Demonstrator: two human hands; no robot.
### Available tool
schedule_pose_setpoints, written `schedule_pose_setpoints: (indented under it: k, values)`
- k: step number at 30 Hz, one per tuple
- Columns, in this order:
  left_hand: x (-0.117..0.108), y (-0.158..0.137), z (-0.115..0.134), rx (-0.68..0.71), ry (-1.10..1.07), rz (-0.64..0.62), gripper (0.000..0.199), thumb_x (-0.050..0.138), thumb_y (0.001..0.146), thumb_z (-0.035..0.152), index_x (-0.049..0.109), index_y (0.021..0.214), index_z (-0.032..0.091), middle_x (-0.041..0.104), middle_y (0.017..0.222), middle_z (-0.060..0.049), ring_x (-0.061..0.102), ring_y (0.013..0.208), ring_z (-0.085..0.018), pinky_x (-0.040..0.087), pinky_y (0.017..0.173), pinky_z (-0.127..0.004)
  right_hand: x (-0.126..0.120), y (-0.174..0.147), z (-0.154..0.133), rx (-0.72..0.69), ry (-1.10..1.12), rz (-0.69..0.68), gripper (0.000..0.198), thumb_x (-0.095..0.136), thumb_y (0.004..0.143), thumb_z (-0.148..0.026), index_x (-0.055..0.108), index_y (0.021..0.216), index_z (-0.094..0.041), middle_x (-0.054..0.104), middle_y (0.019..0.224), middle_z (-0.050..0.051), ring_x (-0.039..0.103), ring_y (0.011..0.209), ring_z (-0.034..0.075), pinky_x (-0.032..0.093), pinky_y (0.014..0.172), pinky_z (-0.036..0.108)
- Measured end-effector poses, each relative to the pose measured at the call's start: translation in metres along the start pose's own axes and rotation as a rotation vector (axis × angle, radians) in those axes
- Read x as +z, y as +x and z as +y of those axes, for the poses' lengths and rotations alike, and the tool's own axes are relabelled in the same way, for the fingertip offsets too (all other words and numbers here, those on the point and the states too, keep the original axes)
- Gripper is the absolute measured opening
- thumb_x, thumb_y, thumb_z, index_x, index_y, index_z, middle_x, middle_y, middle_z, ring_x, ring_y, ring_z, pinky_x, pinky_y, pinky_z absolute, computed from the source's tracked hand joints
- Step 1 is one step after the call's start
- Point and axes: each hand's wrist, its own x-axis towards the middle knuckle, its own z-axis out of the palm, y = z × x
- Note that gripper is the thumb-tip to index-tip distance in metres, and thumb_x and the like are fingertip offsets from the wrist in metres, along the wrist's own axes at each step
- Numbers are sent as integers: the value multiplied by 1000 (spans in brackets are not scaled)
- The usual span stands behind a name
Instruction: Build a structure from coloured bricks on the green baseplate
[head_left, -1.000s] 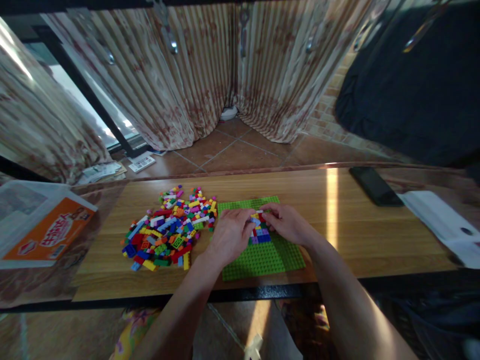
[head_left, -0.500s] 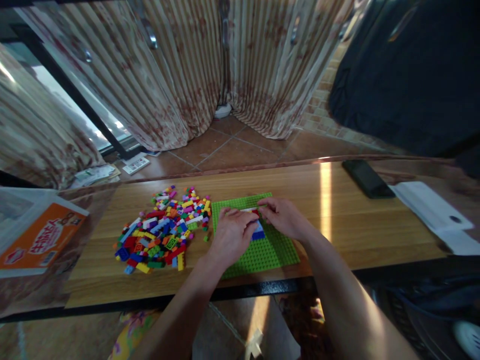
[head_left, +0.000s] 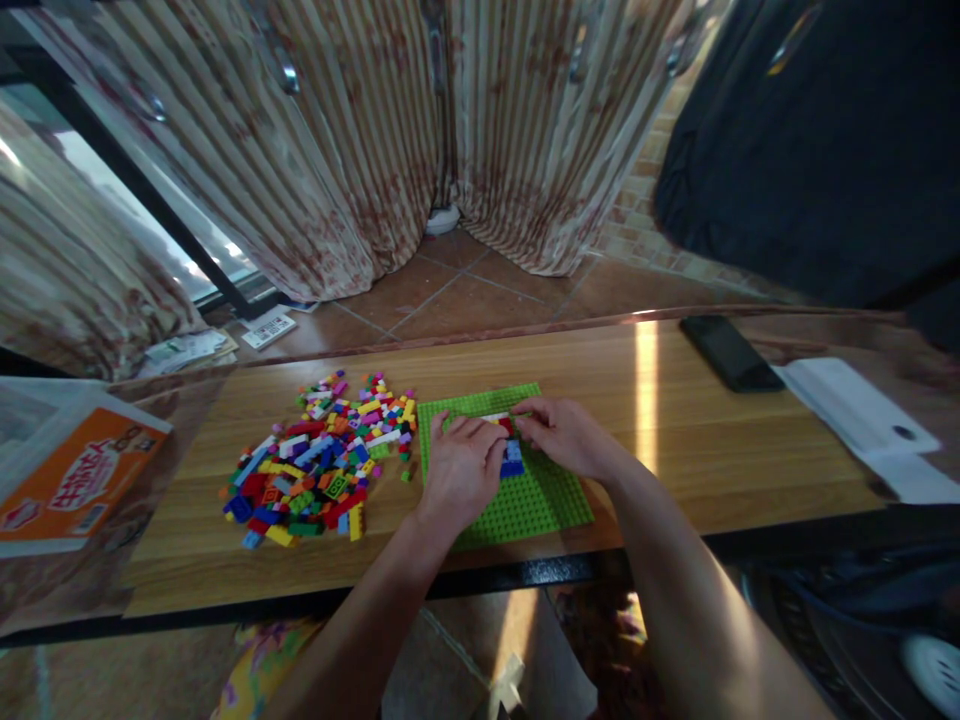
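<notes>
A green studded baseplate (head_left: pixel 534 512) lies on the table under both hands. Near its middle sits a small group of building bricks (head_left: pixel 512 458), with blue, light blue, red and white showing. My left hand (head_left: pixel 465 462) is bent over the left side of this group, its thumb and fingers closed at the bricks and partly hiding them. From the right, my right hand (head_left: pixel 561 432) reaches in with thumb and fingertips pinched together beside the red brick. Whatever is between those right fingertips is too small or hidden to make out.
Left of the plate is a loose pile of many-coloured bricks (head_left: pixel 315 470). A plastic box with an orange label (head_left: pixel 82 475) stands at the far left. To the right lie a black phone (head_left: pixel 731 353) and a white card-like item (head_left: pixel 862 405). The table's dark front edge (head_left: pixel 547 572) runs below my forearms.
The whole view has shifted slightly. My left hand's fingers have moved a little left off the bricks, so more of the blue and red ones show. My right hand stays at the same place.
</notes>
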Motion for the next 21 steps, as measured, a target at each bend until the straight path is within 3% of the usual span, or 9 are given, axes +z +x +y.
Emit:
schedule_pose_setpoints:
  k: [2, 6, 15, 21]
  values:
    - [-4, -3, 0, 7, -29, -2, 9, 57, 88, 23, 64, 94, 24, 71, 96, -1, 59, 96, -22, 26, 106, -49, -1, -1, 3, -6, 41, -35, 22, 58, 85, -25, 70, 100, -17, 69, 70, 2, 60, 61, 13, 43, 57, 24]
    - [-7, -9, -2, -11, -57, -8, 24, 70, 78, 25, 60, 100, 23, 69, 104, -2, 57, 103, -25, 26, 107, -49, -1, -3, 9, 11, 130, -124, 31, 68, 75, -25, 68, 106, -16, 69, 72, 1, 61, 63, 14, 45, 58, 25]
    - [8, -8, -6, -31, -44, 38, 24, 68, 83, 29, 58, 103, 21, 69, 99, -3, 57, 98, -24, 29, 105, -48, 6, 1, 6, 35, 200, -84, 35, 67, 74, -17, 65, 109, -15, 70, 72, 2, 61, 62, 14, 45, 58, 26]
    - [13, -9, -7, -50, -116, 45, 41, 69, 81, 23, 54, 119, 23, 72, 93, 1, 59, 96, -23, 26, 108, -49, 6, 1, 4, 28, 233, -68, 37, 67, 74, -17, 63, 111, -15, 71, 73, 1, 63, 65, 15, 46, 61, 27]
